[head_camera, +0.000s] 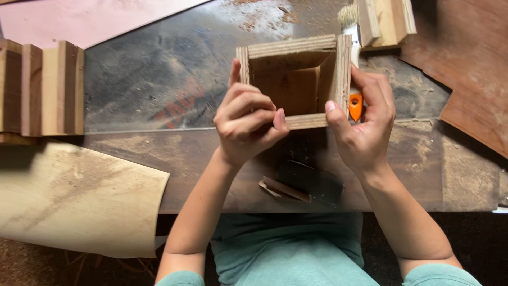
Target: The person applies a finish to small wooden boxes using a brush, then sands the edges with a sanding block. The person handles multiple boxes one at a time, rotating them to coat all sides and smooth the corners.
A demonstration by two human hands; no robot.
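Note:
An open square frame of plywood pieces, a small wooden box, is held over the dusty workbench. My left hand grips its left wall and near edge, thumb on the near piece. Wrapped around its right wall is my right hand, thumb on the near edge. Behind the box's right side lies a paintbrush with pale bristles and an orange-tipped handle, partly hidden by the box and my fingers.
Stacked wooden boards stand at the left. A curved sheet of thin veneer hangs over the near edge. A wood block sits at the top right beside brown sheets. A dark scrap lies below the box.

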